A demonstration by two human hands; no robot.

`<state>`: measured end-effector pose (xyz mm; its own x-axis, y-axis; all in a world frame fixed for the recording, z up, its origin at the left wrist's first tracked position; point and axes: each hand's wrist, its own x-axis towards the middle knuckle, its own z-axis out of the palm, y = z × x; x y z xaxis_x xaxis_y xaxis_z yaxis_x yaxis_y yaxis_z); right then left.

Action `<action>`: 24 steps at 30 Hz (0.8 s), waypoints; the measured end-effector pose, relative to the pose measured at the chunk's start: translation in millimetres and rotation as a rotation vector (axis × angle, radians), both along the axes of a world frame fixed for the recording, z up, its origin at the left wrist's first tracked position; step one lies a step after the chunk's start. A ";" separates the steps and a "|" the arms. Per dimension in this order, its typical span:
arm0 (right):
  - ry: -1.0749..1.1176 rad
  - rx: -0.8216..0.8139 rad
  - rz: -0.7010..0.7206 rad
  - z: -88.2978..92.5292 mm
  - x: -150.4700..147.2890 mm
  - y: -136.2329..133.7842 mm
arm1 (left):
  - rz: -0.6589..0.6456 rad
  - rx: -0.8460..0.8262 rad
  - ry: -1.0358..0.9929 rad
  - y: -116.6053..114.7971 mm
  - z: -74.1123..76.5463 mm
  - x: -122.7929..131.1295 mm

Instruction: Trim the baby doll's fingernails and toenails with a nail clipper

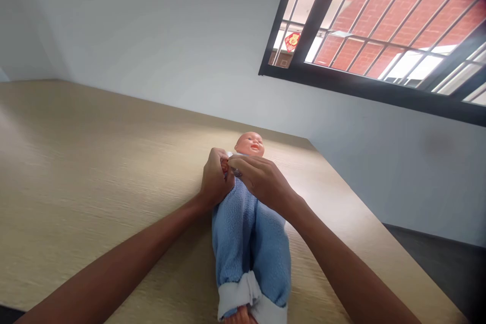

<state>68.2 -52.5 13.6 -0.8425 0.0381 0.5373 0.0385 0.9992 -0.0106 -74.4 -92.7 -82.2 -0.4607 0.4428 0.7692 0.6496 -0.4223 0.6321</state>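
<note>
A baby doll [250, 144] lies on its back on a light wooden table [94, 162], head away from me. It wears a blue fleece suit [246, 243] with white cuffs at the legs. My left hand [214, 178] and my right hand [261, 178] meet at the doll's chest, just below its chin. Both pinch the upper edge of the blue suit there, fingertips close together. What lies between the fingertips is too small to make out. A bare doll foot [240, 317] shows at the bottom edge.
The table runs up against a white wall [170, 35]. Its right edge [379, 223] drops to a dark floor [448, 263]. A black-framed barred window [379, 20] at upper right looks out on a red brick wall.
</note>
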 end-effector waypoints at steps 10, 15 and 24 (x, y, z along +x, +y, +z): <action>0.336 -0.422 -0.053 -26.7 -6.5 8.3 | 0.029 -0.008 0.043 -2.6 2.7 -0.4; 0.539 -0.721 -0.101 -40.6 -12.2 16.4 | 0.048 -0.015 0.075 -3.6 4.2 -0.6; 0.458 -0.837 -0.036 -42.7 -9.8 10.7 | 0.032 0.006 0.144 -11.6 4.1 -4.9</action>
